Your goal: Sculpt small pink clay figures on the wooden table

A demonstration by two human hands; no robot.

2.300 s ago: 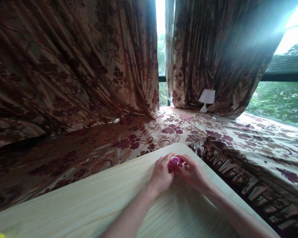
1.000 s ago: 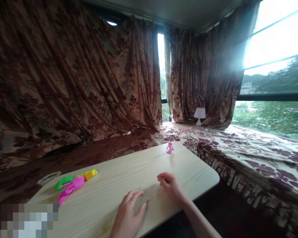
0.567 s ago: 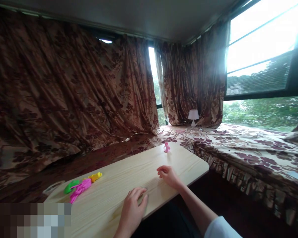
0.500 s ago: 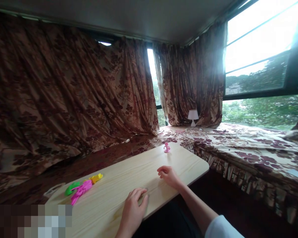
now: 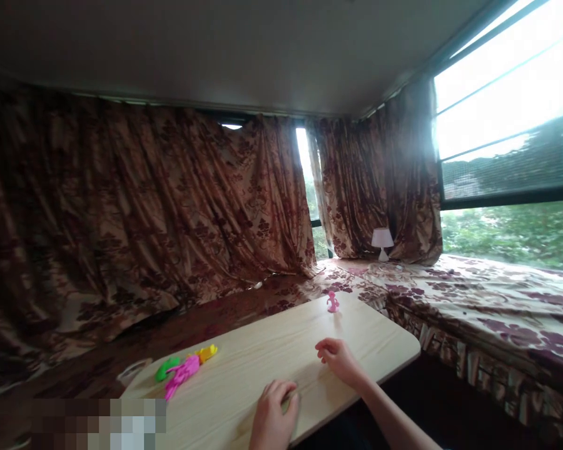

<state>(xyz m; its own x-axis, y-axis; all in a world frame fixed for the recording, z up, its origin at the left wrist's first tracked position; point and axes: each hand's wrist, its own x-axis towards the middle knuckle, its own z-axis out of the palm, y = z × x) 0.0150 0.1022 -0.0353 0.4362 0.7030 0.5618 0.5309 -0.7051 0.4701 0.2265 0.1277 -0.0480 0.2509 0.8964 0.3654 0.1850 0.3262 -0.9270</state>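
My left hand (image 5: 276, 414) rests on the near part of the pale wooden table (image 5: 244, 375), its fingers gently bent and the thumb held apart, with nothing visible in it. Farther right, my right hand (image 5: 340, 362) is at the tabletop with its fingers curled inward, and no object shows in them. Beyond it a small pink figure (image 5: 333, 302) stands upright near the far edge. On the left part of the table lie a green piece (image 5: 167, 369), a bright pink piece (image 5: 182, 375) and a yellow piece (image 5: 208, 354), grouped close together; their exact kinds are unclear.
Beside the table's left end is a pale, rounded container (image 5: 134, 372). Floral curtains (image 5: 216, 206) hang behind. A white lamp (image 5: 382, 240) stands in the far corner on a ledge with a floral cover (image 5: 507, 306), below a large window (image 5: 507, 150). A pixelated patch hides the lower left.
The view has tilted upward and turned slightly left, so everything sits lower and farther right in the picture. Both hands keep nearly the same poses and places on the table.
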